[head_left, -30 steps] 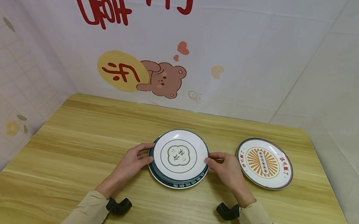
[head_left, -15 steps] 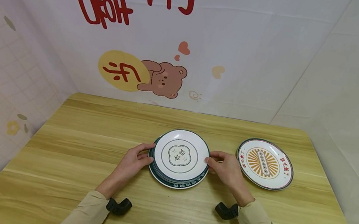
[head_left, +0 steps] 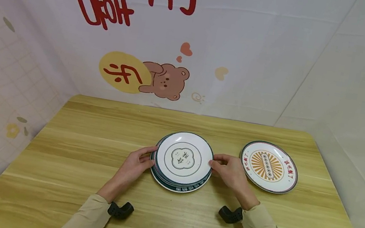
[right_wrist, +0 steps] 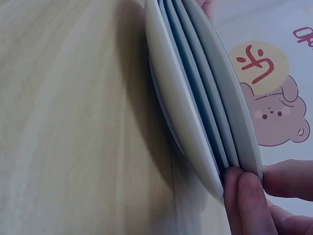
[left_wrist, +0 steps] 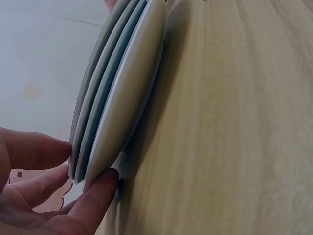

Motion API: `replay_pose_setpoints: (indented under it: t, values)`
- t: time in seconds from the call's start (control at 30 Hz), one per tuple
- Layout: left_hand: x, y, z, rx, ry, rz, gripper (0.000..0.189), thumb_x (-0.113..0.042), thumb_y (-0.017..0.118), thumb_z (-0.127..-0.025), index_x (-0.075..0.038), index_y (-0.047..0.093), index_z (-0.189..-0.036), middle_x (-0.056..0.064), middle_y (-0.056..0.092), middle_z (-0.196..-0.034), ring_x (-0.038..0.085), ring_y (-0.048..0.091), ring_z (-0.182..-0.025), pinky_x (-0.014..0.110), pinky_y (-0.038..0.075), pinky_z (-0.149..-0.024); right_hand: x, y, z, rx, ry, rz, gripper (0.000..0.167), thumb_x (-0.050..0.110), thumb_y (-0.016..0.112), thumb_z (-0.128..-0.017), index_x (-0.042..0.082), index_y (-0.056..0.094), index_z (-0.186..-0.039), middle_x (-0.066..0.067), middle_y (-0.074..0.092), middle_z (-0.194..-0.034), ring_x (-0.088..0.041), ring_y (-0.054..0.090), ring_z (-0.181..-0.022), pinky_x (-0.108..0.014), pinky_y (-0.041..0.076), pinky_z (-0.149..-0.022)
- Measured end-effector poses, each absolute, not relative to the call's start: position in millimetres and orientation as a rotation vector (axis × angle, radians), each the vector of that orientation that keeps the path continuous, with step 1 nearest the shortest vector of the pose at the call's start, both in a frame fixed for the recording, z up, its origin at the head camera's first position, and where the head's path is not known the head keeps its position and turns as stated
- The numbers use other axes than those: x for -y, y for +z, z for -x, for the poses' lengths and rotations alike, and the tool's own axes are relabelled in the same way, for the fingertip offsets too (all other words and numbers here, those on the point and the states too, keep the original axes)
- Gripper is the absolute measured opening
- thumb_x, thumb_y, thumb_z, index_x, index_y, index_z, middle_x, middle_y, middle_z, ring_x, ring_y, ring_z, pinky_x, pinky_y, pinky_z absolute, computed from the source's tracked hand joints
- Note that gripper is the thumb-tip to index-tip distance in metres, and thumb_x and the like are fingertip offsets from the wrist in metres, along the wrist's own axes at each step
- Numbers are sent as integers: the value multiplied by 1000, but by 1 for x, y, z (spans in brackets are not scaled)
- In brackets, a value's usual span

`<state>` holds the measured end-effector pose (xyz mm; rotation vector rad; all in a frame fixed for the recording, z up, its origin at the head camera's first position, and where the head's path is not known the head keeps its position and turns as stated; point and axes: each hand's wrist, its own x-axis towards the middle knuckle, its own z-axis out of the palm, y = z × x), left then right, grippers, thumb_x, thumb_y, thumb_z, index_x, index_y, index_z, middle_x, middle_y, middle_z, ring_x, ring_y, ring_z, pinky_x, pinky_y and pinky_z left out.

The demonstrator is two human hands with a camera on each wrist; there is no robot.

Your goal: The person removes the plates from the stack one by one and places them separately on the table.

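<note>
- Stack of plates (head_left: 184,158): located near the middle of the table (head_left: 93,135), between the two hands, resting face up.
- Left hand (head_left: 133,164): fingers (left_wrist: 39,151) holding the stack at its left rim; one fingertip touches the edge of the upper plates, another the underside of the bottom plate.
- Right hand (head_left: 233,174): fingers (right_wrist: 252,196) pinching the rim on the right side, two fingertips against the plate edges and the thumb at the top plate.
- Top plate: white, thin dark rim line, flower-shaped outline with characters at centre.
- Bottom plate (head_left: 188,189): wider than the top plate; dark green band with white characters exposed at the near side.
- Separate plate (head_left: 269,167): right of the stack, apart from it; orange ray pattern at centre, red characters near the rim.
- Wrists: black curved device at each, beside beige sleeves (head_left: 89,215).
- Wall (head_left: 262,43): behind the table, white, printed with a brown bear (head_left: 169,82) and red characters.
</note>
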<state>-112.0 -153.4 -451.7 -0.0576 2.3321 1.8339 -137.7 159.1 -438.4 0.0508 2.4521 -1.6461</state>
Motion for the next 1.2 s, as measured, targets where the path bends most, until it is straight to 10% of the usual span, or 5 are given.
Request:
replay_pose_setpoints:
  t: [1.2]
  values:
    - [152, -452, 112, -2358, 1788, 29, 51, 0, 61, -99, -1, 53, -149, 21, 54, -149, 34, 59, -131, 46, 50, -107, -174, -433, 131, -2135, -1913, -192, 39, 4, 68, -98, -17, 57, -130, -22, 67, -115, -12, 71, -84, -29, 62, -80]
